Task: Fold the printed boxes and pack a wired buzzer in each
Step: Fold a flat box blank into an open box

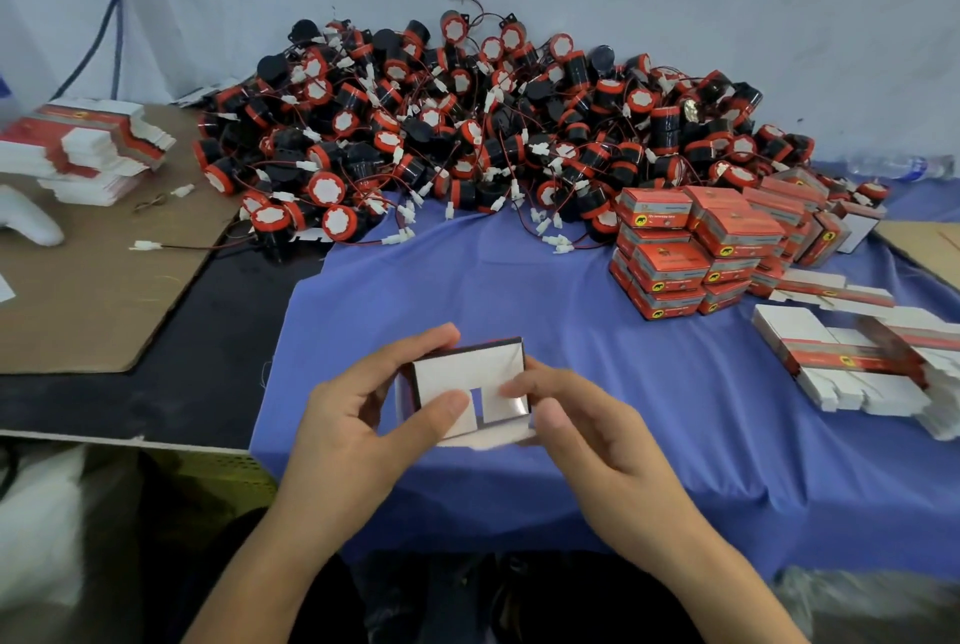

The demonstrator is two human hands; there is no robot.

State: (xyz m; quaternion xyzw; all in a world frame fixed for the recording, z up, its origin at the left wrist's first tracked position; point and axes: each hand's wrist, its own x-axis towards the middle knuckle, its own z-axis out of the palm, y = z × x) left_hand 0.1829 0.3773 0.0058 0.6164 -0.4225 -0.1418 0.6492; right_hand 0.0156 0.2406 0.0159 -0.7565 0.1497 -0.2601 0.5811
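Note:
Both hands hold one partly folded box (462,373) above the blue cloth (519,280), its white inner flaps facing me. My left hand (374,409) grips its left side, with the thumb pressed on a white flap. My right hand (576,415) pinches its right edge. A big heap of black-and-red wired buzzers (467,134) lies at the back of the table. Folded red printed boxes (701,248) are stacked to the right of centre. Flat unfolded boxes (857,363) lie at the far right, and another flat stack (88,150) sits at the far left.
A brown cardboard sheet (88,290) covers the left of the table, with a white tool (31,222) and loose connectors on it. A plastic bottle (893,168) lies at the back right. More cardboard (930,243) shows at the right edge. The table's front edge is close to my body.

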